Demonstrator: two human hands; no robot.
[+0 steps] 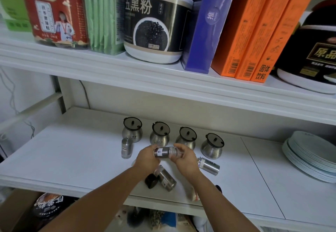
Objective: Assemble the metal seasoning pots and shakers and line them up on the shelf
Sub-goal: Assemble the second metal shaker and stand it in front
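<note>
Both hands hold one metal shaker (164, 152) sideways above the white shelf (72, 151): my left hand (148, 160) grips its body, my right hand (185, 159) grips its clear end. Several lidded metal pots stand in a row behind, the leftmost pot (132, 129) to the rightmost pot (212, 146). An assembled shaker (126, 148) stands upright at the left. A loose shaker body (166, 178) lies beside a black cap (151, 180). Another shaker body (209, 165) lies to the right, and a third piece (193, 193) sits partly hidden under my right forearm.
A stack of pale plates (312, 156) sits at the shelf's right end. The upper shelf (145, 71) carries jars, green packets, a purple box and orange boxes. Bags and a box lie below the shelf's front edge.
</note>
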